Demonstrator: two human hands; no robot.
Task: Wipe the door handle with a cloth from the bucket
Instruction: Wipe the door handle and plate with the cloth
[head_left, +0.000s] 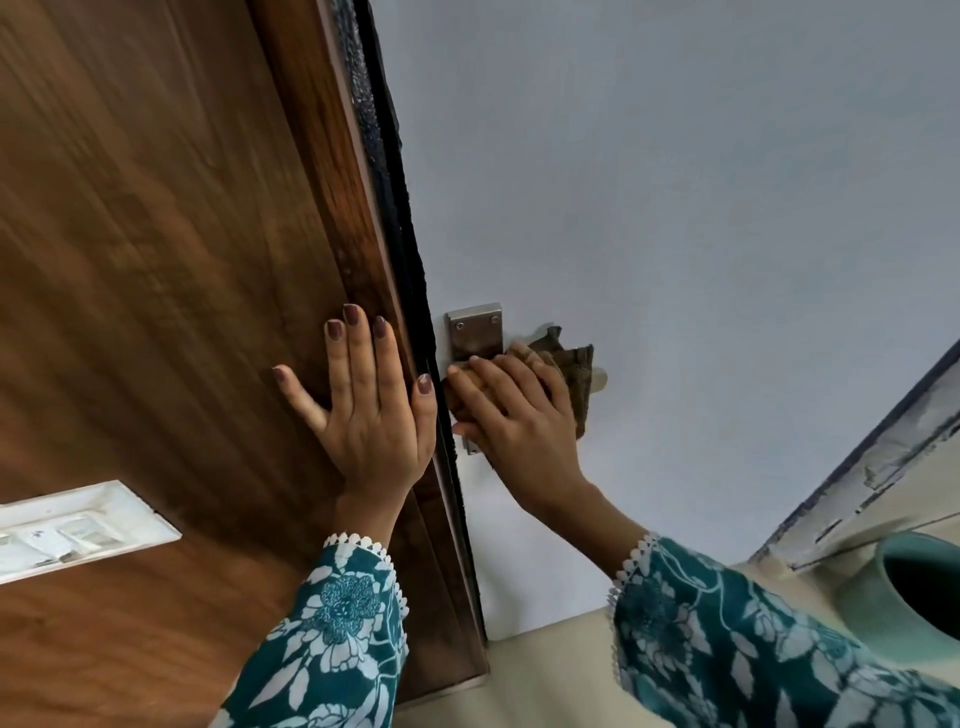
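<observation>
A pale blue-grey door (675, 208) fills the right of the head view, meeting a brown wood-grain panel (156, 260) on the left along a dark seam (400, 218). A white switch plate (78, 530) is set into the wood at lower left. Beige floor (545, 670) shows at the bottom, and a pale green bucket (872, 597) stands at lower right, its dark mouth partly cut off by the edge.

The handle (475, 332) is a steel plate with two screws near the door's edge, just right of the seam; its lever is mostly covered, with only a pale tip showing past the cloth. The right hand (519, 410) presses a brown cloth (571, 369) over the lever, fingers curled over the cloth and holding it against the metal. The left hand (363, 405) lies flat on the wood, fingers spread wide, holding nothing. Both wrists come out of teal floral sleeves (332, 623) with white trim.
</observation>
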